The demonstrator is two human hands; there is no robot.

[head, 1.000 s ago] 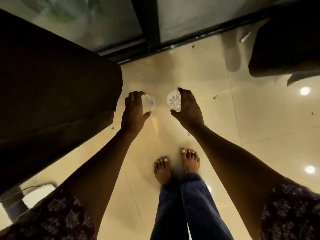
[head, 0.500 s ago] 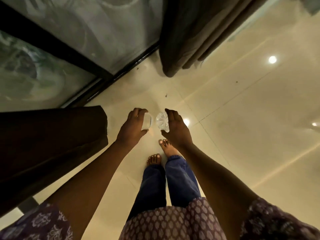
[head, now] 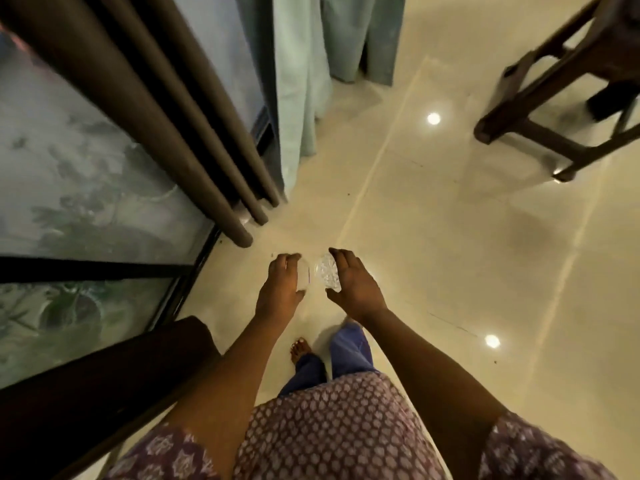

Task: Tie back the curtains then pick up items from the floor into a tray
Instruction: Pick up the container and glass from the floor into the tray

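**Both hands loaded, tray out of sight**

The left hand (head: 282, 287) was curled round a small clear cup (head: 304, 277), and the right hand (head: 351, 284) was pinching a cut-glass tumbler (head: 327, 276) between thumb and fingers. Both were carried side by side above the tiled floor (head: 433, 254), near the foot of the brown curtain (head: 194, 133), probably so one trip would serve for two items. No tray was visible, so drop-off looked pending

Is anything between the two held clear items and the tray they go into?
Cannot say: no tray is in view. The left hand holds a smooth clear item; the right hand holds a faceted clear one.
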